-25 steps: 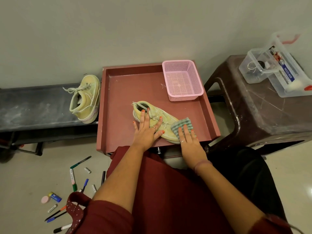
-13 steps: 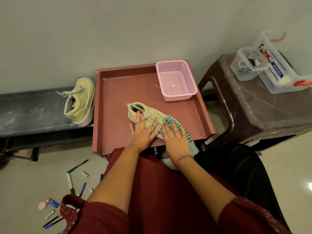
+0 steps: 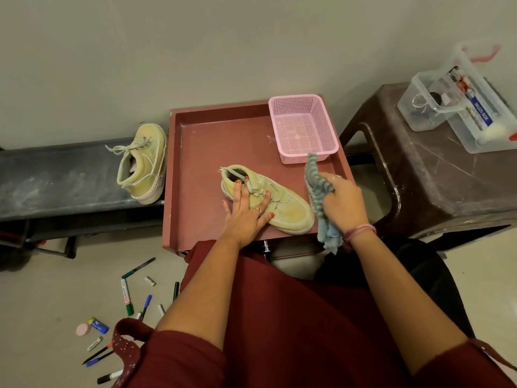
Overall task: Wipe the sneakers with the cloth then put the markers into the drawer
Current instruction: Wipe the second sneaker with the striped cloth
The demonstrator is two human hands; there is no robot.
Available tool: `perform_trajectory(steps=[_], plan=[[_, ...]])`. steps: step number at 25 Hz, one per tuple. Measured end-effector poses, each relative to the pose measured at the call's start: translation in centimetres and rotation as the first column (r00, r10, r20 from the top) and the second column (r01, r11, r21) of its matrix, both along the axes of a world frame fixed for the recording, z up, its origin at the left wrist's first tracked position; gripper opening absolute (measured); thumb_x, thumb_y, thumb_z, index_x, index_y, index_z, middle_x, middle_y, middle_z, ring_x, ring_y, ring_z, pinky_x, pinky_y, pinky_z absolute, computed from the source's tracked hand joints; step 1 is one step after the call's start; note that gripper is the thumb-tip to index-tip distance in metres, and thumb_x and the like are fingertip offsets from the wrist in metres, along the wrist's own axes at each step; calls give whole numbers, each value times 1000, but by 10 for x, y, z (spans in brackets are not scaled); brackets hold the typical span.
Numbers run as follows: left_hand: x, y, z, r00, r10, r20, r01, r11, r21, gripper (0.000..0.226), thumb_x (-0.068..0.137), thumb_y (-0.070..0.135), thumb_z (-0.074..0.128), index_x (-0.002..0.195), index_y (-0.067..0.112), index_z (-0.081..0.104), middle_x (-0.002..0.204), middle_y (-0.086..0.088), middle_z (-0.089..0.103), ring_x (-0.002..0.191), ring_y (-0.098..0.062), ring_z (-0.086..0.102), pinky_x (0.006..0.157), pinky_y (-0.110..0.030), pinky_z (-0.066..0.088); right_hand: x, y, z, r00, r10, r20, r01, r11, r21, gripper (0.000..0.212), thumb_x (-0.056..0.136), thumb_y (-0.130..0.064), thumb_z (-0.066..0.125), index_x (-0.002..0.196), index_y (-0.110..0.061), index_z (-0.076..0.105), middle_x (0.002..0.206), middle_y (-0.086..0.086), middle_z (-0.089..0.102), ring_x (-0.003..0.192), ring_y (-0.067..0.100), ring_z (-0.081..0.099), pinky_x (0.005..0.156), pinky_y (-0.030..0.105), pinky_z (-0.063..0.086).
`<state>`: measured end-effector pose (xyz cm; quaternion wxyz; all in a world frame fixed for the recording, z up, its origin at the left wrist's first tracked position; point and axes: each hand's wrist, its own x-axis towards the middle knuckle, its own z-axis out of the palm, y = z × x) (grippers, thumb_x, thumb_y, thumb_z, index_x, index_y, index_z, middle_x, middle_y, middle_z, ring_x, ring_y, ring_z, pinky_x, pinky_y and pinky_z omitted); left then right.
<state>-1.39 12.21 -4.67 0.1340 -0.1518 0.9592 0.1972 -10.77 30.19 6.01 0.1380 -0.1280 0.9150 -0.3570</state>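
Left hand [image 3: 246, 212]: fingers [image 3: 240, 191] spread flat, pressing the sneaker [image 3: 267, 198] in the red tray [image 3: 201, 152]. Right hand [image 3: 342, 203]: fingers clenched round the cloth [image 3: 317, 191], off the shoe. Long axis diagonal, toe toward near right. Still wiping, probably (second sneaker [image 3: 144, 162] waiting on the bench [image 3: 56, 177]); markers [image 3: 126, 295] still on the floor.

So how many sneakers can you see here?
2. One sneaker lies in the red tray under the left hand; the other sneaker sits on the dark bench, left of the tray. None seems hidden.
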Motion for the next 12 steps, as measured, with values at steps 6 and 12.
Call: perform_trajectory(steps=[6,12], plan=[[1,1,1,1000,0,-2,0,1000,0,53,98,50,32,148,32,28,154,-7,-31,132,-18,-42,111,-63,-9,41,-27,-83,740,671,-38,-489,577,654,54,99,-13,29,151,-16,15,157,0,20,146,19,15,117,43,11],[1,-2,-3,1000,-2,7,2,1000,-4,56,97,56,27,148,46,7,154,-7,-31,126,-14,-48,108,-65,-9,18,15,-88,712,691,-125,-418,560,715,52,93,-12,37,144,-20,37,151,-3,36,139,22,34,109,45,32]])
